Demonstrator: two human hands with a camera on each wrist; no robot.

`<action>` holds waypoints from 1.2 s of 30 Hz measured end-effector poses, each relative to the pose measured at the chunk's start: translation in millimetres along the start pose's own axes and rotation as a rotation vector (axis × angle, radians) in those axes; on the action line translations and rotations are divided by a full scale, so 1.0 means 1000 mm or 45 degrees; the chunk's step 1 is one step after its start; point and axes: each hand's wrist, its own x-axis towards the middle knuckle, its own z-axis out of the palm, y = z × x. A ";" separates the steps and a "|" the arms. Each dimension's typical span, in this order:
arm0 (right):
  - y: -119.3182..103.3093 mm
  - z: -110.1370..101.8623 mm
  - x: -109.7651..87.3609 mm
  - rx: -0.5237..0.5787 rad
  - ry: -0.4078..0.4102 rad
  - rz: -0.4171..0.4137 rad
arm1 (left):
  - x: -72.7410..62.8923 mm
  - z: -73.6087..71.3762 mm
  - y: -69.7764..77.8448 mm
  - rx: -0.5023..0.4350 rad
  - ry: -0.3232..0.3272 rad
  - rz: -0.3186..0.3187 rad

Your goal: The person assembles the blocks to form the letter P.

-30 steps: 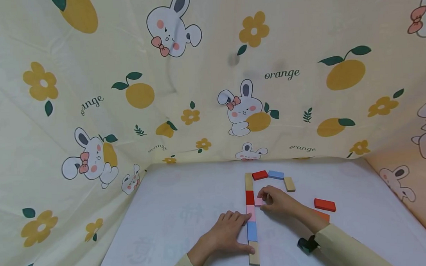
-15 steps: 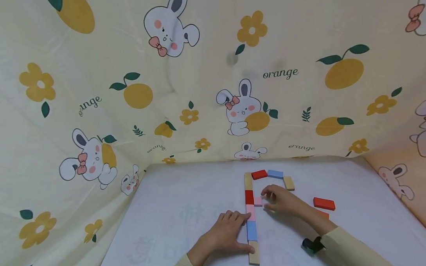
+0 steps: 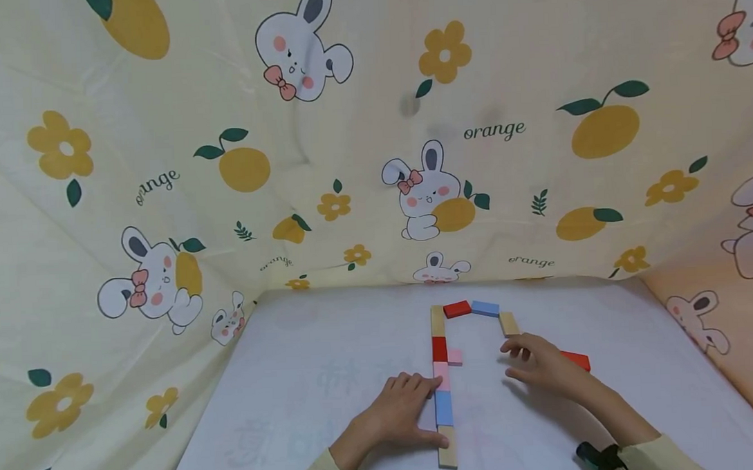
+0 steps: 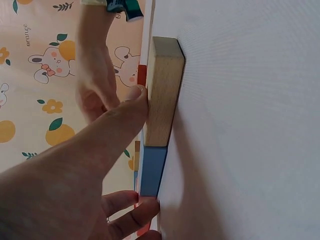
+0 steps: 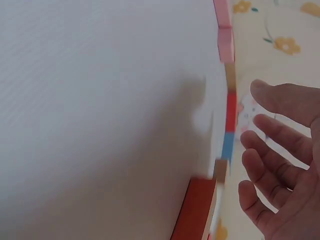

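Observation:
A straight column of flat blocks runs down the white table: wood [image 3: 438, 321], red [image 3: 439, 349], pink [image 3: 443, 371], blue [image 3: 444, 408] and wood [image 3: 448, 458]. My left hand [image 3: 395, 417] lies along its left side, thumb on the nearest wood block and index fingertip at the pink one. A short pink block [image 3: 455, 357] sits against the column's right side. From the top, a red block [image 3: 456, 309], a blue block [image 3: 485, 308] and a tilted wood block [image 3: 509, 324] curve rightward. My right hand [image 3: 546, 364] hovers just below that wood block, fingers loosely bent, holding nothing.
A loose red block [image 3: 577, 361] lies right of my right hand, partly covered by it. The white table [image 3: 307, 376] meets a cream cloth [image 3: 348, 125] printed with rabbits and oranges at the back and sides.
My right hand has let go of the short pink block and moved right, towards the loose blocks. It now covers the orange block seen earlier. My left hand stays put.

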 end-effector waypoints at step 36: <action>0.059 -0.031 -0.060 -0.109 0.066 0.087 | -0.001 0.002 -0.001 -0.008 0.004 0.003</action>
